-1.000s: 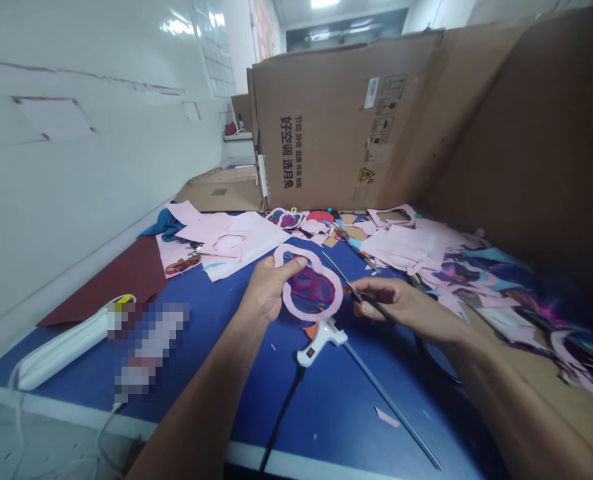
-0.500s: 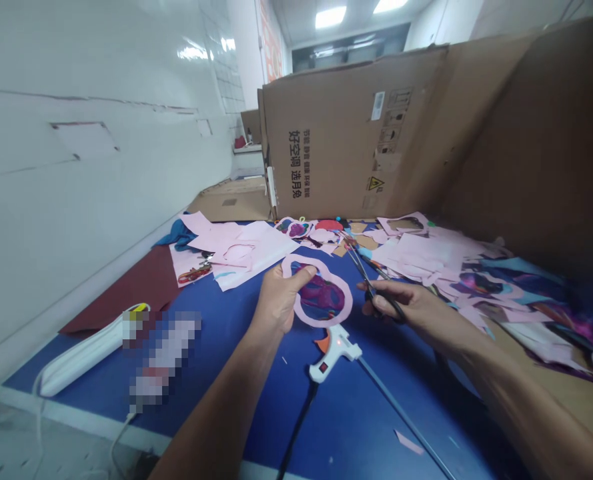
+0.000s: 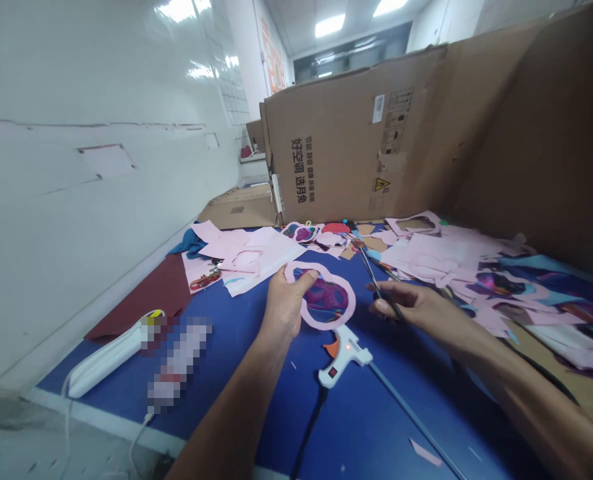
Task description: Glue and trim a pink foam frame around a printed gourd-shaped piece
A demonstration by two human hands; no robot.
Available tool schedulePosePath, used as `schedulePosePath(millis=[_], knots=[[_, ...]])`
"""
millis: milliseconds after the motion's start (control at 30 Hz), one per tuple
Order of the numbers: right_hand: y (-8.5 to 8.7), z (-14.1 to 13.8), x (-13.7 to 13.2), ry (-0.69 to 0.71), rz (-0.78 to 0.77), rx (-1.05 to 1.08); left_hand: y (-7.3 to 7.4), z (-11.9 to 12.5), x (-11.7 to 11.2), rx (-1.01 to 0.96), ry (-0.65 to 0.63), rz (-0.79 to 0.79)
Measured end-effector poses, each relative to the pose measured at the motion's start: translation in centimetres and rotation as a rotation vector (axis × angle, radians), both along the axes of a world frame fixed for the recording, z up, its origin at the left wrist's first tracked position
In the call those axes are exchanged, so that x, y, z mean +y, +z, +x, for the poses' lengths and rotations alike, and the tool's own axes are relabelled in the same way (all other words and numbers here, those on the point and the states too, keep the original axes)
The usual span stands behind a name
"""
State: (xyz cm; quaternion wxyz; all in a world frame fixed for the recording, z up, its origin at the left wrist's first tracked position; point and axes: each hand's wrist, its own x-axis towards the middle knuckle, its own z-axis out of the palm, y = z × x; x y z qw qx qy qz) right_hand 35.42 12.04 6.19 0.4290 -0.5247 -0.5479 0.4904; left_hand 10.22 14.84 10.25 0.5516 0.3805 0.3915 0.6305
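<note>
My left hand (image 3: 285, 305) is closed on a pink-rimmed cutout (image 3: 322, 299) with a purple and red print inside; the thumb lies across its upper rim. My right hand (image 3: 412, 305) is closed on the handles of black scissors (image 3: 375, 279), whose blades point up and away, just right of the cutout. A white hot glue gun (image 3: 345, 354) lies on the blue table (image 3: 216, 393) right below the cutout, its black cord (image 3: 309, 427) running toward me.
Pink paper sheets (image 3: 249, 252) and printed scraps (image 3: 481, 280) cover the far and right side of the table. Tall cardboard panels (image 3: 356, 140) stand behind. A white power strip (image 3: 109, 355) lies at the left, near a dark red sheet (image 3: 151, 293) by the white wall.
The view has shifted, so everything sits slightly further right in the frame. The scissors have swung from pointing up-left beside the cutout to more upright. The left hand keeps its hold on the cutout.
</note>
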Motion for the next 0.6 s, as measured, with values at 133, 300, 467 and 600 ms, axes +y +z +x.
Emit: schedulePosePath(millis=[133,300,467,600], knots=[[-1.0,0.3,0.4,0.040,0.009,0.007,-0.3,-0.1,0.3,0.016,0.032,-0.021],[-0.9,0.2,0.2,0.056,0.003,0.007,-0.7,-0.2,0.5,0.049,0.043,-0.025],[-0.2,-0.3,-0.2,0.074,0.004,0.031,-0.8,-0.2,0.6,0.071,0.049,-0.017],[0.1,-0.5,-0.4,0.096,-0.001,0.011,-0.8,-0.2,0.7,0.067,0.047,-0.017]])
